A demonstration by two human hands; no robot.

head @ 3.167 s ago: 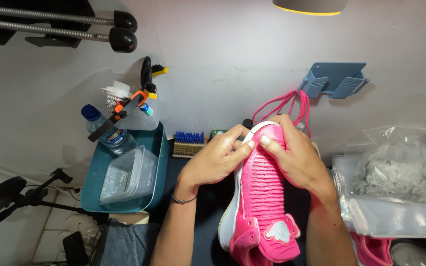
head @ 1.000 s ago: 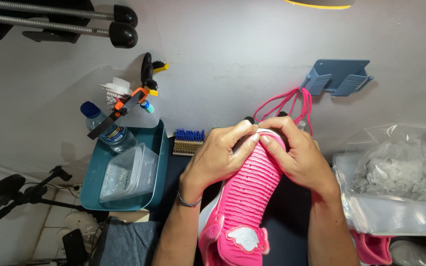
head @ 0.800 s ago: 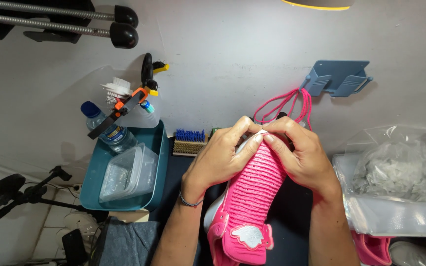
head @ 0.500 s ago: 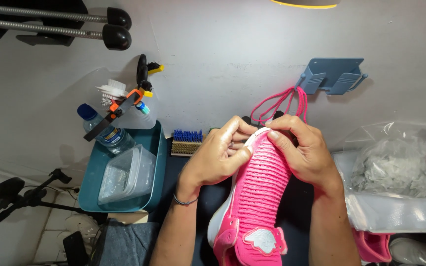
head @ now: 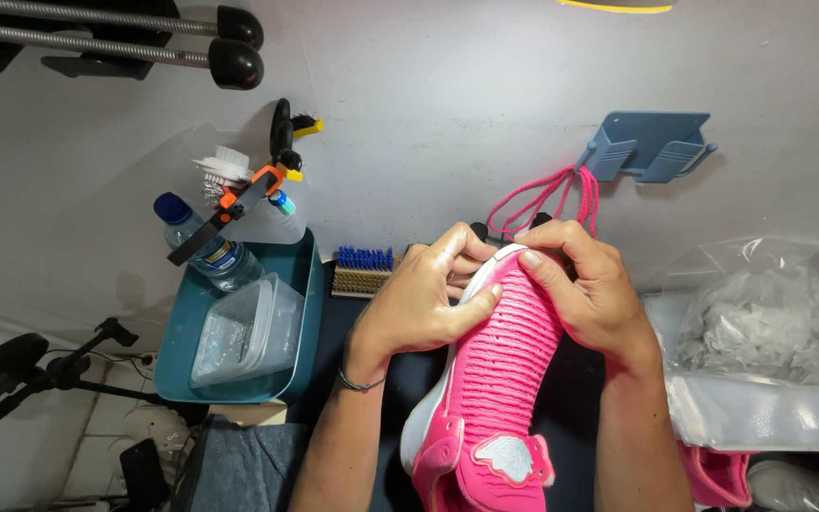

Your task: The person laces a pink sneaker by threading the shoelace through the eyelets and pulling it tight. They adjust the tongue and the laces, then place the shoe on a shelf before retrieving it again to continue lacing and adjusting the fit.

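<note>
From the head camera, looking down: a bright pink knitted sports shoe with a white sole edge is held upright over the dark worktop, toe up towards the wall and heel down near the person's lap. The left hand is closed round the toe from the left, its thumb pressed flat across the ribbed knit. The right hand is closed round the toe from the right, fingers curled over the tip, where the two hands meet.

The shoe carries no laces, as far as I can see; a bunch of pink laces hangs from a blue wall hook just above the hands (so the stripping-down looks done). I judge the work to be at the toe, and nowhere near finished: the blue-bristled scrubbing brush lies unused against the wall, and the teal plastic tray at the left keeps its clear water bottle with a blue cap and its clear lidded tub untouched. A clear plastic bag of crumpled stuffing sits to the right, well apart from the hands.
</note>
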